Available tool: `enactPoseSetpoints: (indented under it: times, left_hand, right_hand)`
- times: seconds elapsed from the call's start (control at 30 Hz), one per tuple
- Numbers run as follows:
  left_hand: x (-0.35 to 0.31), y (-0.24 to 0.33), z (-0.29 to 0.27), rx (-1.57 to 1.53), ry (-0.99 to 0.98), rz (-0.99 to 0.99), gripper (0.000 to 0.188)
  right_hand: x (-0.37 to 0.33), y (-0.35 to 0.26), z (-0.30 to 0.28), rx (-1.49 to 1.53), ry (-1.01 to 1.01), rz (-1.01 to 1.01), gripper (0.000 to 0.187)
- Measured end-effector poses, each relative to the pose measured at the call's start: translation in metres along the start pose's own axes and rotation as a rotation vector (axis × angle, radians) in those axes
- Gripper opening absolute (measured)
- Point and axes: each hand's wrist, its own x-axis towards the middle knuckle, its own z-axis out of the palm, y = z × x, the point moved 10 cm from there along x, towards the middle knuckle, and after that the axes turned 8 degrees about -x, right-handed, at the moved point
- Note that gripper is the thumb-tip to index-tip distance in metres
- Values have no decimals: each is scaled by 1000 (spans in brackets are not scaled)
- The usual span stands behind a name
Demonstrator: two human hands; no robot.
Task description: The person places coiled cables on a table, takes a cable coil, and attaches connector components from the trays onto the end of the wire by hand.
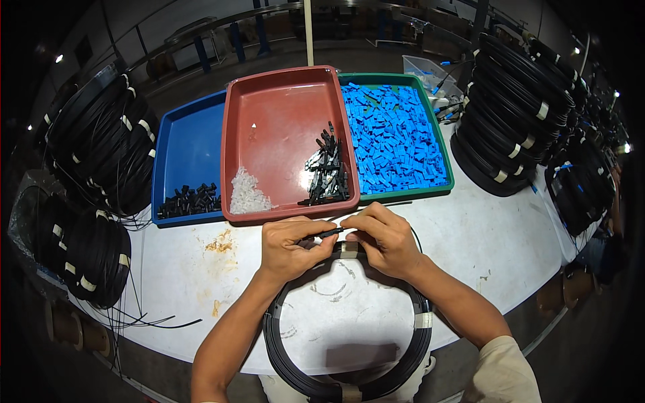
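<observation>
Just in front of the red tray, my two hands meet over the far side of a coil of black cable (pixel 271 329). Between them is a slim black cable connector (pixel 328 234). My left hand (pixel 290 247) pinches its left part between thumb and fingers. At its right end, the thumb and fingertips of my right hand (pixel 386 240) close on it; the fingers hide exactly what they grip there. The coil, bound with pale tape (pixel 423 320), lies partly on the table and overhangs its near edge. A thin black cable bends past my right hand.
Beyond my hands stand a blue tray (pixel 188 131) with black parts, a red tray (pixel 282 111) with clear pieces and black parts, and a green tray (pixel 440 154) full of blue clips. Stacked black cable coils (pixel 101 144) flank the white table (pixel 490 248), more coils (pixel 514 121) on the right.
</observation>
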Motion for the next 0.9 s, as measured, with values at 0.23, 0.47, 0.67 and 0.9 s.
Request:
enactPoseSetpoints:
  times: [0.23, 0.47, 0.67, 0.9]
  left_hand:
    - [-2, 0, -1, -9, 12, 9, 17]
    - [-1, 4, 4, -24, -27, 71, 18]
    - [-3, -3, 6, -3, -42, -9, 20]
    - [-1, 4, 1, -35, 10, 52, 19]
  right_hand:
    - [0, 0, -10, -14, 105, -8, 31]
    - [-1, -4, -3, -59, 58, -97, 28]
    - [-1, -1, 0, -80, 61, -72, 21]
    - [-3, 9, 4, -37, 4, 31, 16]
